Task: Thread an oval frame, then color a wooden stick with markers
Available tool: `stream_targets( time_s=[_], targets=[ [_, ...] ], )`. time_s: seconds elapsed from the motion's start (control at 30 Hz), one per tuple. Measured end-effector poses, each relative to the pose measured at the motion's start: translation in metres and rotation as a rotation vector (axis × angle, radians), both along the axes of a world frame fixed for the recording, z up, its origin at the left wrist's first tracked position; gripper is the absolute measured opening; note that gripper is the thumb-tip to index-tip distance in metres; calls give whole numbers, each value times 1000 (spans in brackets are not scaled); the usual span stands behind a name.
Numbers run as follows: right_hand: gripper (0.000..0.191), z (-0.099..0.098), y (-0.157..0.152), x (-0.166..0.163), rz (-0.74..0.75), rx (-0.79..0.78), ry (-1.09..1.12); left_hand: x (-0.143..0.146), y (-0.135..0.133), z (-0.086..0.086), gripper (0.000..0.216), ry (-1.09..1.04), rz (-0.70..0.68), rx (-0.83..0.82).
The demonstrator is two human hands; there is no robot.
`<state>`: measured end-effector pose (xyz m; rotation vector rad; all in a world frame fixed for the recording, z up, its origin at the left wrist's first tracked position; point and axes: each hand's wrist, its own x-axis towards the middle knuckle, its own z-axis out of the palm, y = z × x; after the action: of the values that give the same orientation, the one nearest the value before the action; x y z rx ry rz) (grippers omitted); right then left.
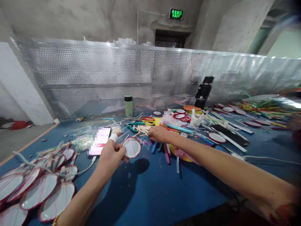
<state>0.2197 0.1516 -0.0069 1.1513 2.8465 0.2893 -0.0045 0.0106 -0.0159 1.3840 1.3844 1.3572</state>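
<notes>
My left hand [111, 153], with a white wrap on one finger, pinches the edge of a small round white disc with a red rim [131, 147]. The disc is raised above the blue table, and its shadow falls to the right. My right hand [157, 134] is stretched forward to a pile of flat wooden craft sticks [141, 129], fingers curled downward. Its fingertips are hidden, so whatever they grip does not show. Just below that hand lie tiny purple and pink bits [146, 143] and several marker pens [166, 153].
Several finished-looking round fans with sticks [39, 191] overlap at the left. A lit phone [100, 141] on a white cable lies beside my left hand. Further back stand a green flask [128, 106], a black bottle [204, 92] and a white cup [196, 121], before a perforated metal screen [105, 75].
</notes>
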Motion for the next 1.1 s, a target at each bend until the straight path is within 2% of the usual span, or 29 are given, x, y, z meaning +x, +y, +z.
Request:
stream_targets(
  time_s=[0.27,0.5,0.8,1.1],
  targets=[
    [18,-4,-6,-9,26,-5,27,2,-1,4,70,-14,-1,-6],
    [9,14,-13,2,-3,-91,276,1,0,0,70,-12,-20,-18],
    [13,16,-22,7,-39,-226,558,3,-2,3,77,-120,-48,-61],
    [7,26,-46,-1,-46,-306,701,3,-2,5,69,-59,-20,-17]
  ],
)
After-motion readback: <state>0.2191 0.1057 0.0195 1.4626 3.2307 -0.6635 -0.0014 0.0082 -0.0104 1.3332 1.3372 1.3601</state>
